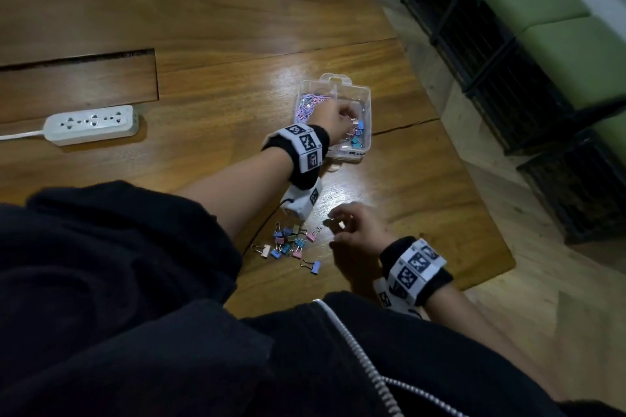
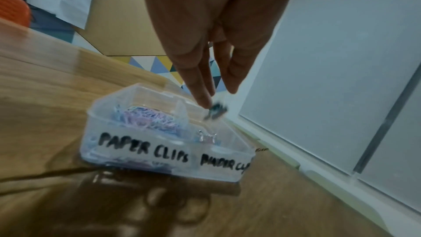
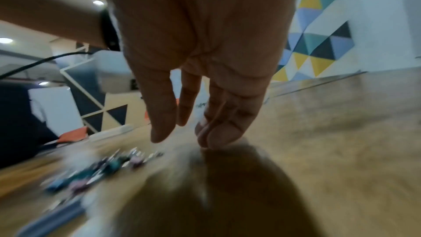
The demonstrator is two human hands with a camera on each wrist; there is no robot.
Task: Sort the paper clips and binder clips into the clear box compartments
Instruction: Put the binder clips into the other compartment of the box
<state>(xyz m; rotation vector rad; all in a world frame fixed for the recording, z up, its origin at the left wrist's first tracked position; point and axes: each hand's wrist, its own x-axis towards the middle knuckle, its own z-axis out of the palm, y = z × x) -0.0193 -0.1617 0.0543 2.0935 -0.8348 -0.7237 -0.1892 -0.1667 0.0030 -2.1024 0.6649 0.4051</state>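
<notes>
The clear box (image 1: 368, 101) stands on the wooden table, its front wall (image 2: 91, 120) labelled for paper clips on the left and binder clips on the right. Pastel paper clips (image 2: 145, 116) fill the left compartment. A few binder clips (image 1: 357, 139) lie in the right one. My left hand (image 2: 218, 96) hovers over the right compartment with straight, parted fingers. A blurred binder clip (image 2: 215, 112) hangs just under the fingertips. My right hand (image 1: 349, 227) hovers with loosely curled fingers and holds nothing I can see, right of a pile of loose binder clips (image 1: 288, 244).
A white power strip (image 1: 89, 125) lies at the left by a cable hatch (image 1: 78, 85) in the table. The table's right edge runs diagonally just past the box. Black crates (image 1: 491, 54) and a green bench (image 1: 542, 10) stand beyond it.
</notes>
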